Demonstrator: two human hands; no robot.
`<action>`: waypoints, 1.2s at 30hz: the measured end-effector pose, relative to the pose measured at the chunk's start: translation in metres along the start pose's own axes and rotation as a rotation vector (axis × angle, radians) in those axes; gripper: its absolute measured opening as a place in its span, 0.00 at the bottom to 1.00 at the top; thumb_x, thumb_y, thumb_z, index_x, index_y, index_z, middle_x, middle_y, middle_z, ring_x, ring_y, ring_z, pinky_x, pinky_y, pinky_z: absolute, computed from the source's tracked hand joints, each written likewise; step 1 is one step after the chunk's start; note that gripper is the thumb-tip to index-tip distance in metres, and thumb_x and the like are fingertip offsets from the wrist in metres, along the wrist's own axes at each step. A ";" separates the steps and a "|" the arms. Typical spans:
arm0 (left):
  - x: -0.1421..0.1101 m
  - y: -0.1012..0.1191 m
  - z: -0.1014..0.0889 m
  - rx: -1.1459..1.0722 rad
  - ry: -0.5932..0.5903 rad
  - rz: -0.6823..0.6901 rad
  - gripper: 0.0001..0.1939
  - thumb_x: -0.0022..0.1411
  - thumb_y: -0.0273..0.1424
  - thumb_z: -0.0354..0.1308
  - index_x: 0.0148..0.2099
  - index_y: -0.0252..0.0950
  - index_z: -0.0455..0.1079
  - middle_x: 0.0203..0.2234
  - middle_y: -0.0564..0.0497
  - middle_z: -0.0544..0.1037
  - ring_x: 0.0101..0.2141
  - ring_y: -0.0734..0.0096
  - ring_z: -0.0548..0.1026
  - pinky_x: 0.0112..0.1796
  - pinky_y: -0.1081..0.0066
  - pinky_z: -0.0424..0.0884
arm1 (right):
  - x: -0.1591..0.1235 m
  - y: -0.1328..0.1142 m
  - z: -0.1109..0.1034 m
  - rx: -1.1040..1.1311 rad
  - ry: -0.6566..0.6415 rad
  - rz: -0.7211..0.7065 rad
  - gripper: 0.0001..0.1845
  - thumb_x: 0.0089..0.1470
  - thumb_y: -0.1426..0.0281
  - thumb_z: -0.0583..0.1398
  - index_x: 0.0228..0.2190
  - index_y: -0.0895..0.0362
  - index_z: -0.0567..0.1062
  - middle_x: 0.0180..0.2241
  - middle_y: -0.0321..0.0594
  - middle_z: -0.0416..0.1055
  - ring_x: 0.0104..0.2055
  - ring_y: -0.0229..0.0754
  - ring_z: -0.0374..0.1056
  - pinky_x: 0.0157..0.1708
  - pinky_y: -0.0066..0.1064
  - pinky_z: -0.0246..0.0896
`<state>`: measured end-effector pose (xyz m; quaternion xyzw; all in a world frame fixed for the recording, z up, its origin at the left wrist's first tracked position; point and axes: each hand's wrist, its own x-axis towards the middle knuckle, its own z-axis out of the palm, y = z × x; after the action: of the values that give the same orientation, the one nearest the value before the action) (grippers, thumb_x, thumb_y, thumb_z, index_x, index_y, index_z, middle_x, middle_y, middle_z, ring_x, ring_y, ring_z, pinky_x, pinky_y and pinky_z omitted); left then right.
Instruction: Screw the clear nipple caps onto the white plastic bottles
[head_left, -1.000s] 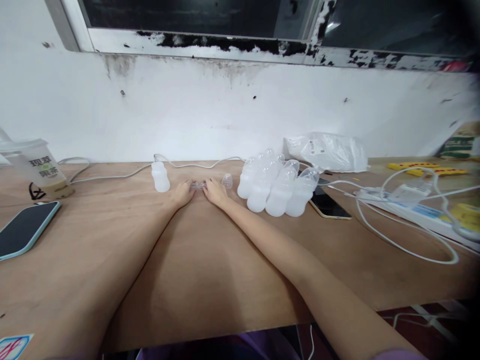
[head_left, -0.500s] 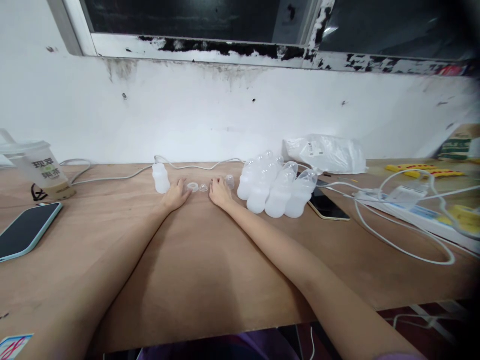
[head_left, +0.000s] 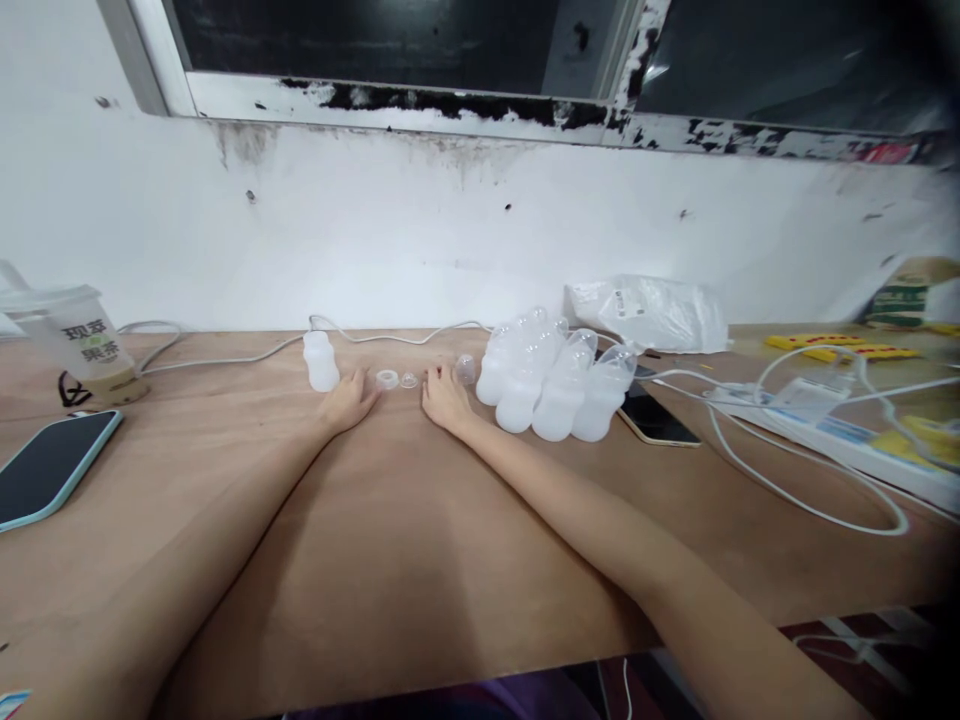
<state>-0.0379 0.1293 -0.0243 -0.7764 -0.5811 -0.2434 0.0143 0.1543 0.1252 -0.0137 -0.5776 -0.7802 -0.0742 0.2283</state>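
My left hand [head_left: 349,400] lies on the brown tabletop with its fingers stretched forward, holding nothing. Just left of it stands a white, open-topped baby bottle body [head_left: 321,363]. Between my hands lie a white screw ring [head_left: 387,379] and a small clear bottle teat [head_left: 409,380]. My right hand [head_left: 445,398] rests palm down to the right of the teat, fingers out and nothing visible in them. A clear dome cap [head_left: 466,370] sits by its right side, partly behind the hand. Farther right, several capped baby bottles [head_left: 556,408] stand upright in a tight cluster.
A drink cup [head_left: 97,345] and a phone [head_left: 56,468] are at the left. Behind the bottles lies a plastic bag [head_left: 652,312]. Another phone [head_left: 660,418], a power strip [head_left: 847,440] and looping white cables are at the right. A white wall backs the table.
The view has shifted slightly. Both hands stay in nearly the same places, and the bottle parts between them have not moved.
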 end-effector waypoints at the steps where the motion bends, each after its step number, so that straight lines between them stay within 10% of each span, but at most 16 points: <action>1: 0.000 -0.001 0.001 0.002 -0.010 0.001 0.29 0.57 0.42 0.43 0.54 0.27 0.50 0.45 0.36 0.65 0.47 0.56 0.64 0.44 0.61 0.62 | -0.005 -0.001 -0.002 -0.001 -0.004 -0.027 0.16 0.53 0.72 0.46 0.42 0.65 0.63 0.42 0.52 0.59 0.47 0.47 0.55 0.44 0.35 0.53; 13: -0.060 0.021 -0.015 -0.025 0.102 0.194 0.24 0.57 0.31 0.43 0.56 0.32 0.47 0.48 0.40 0.62 0.47 0.60 0.63 0.44 0.62 0.63 | -0.070 -0.008 -0.038 0.200 -0.097 -0.331 0.14 0.53 0.72 0.47 0.42 0.60 0.62 0.39 0.46 0.59 0.42 0.41 0.58 0.43 0.35 0.57; 18: -0.096 0.032 -0.025 -0.104 -0.050 0.223 0.24 0.57 0.30 0.43 0.56 0.34 0.46 0.49 0.42 0.61 0.48 0.62 0.63 0.45 0.63 0.64 | -0.075 -0.011 -0.040 0.250 -0.104 -0.344 0.13 0.52 0.74 0.47 0.41 0.60 0.63 0.39 0.46 0.59 0.42 0.41 0.57 0.43 0.35 0.57; 30: -0.097 0.032 -0.039 -0.089 -0.155 0.229 0.17 0.58 0.33 0.41 0.50 0.37 0.54 0.46 0.45 0.65 0.41 0.65 0.69 0.42 0.64 0.66 | -0.072 -0.010 -0.034 0.186 -0.088 -0.515 0.11 0.54 0.73 0.46 0.35 0.61 0.66 0.36 0.44 0.62 0.39 0.38 0.58 0.41 0.31 0.57; 36: -0.096 0.033 -0.039 -0.091 -0.110 0.275 0.15 0.59 0.31 0.40 0.48 0.38 0.57 0.47 0.46 0.64 0.40 0.67 0.69 0.40 0.66 0.67 | -0.083 0.000 -0.079 -0.021 0.135 -0.661 0.15 0.51 0.75 0.48 0.42 0.57 0.65 0.47 0.47 0.57 0.53 0.48 0.48 0.49 0.42 0.46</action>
<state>-0.0420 0.0211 -0.0193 -0.8606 -0.4577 -0.2223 -0.0198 0.1944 0.0230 0.0198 -0.2894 -0.9077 -0.1905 0.2368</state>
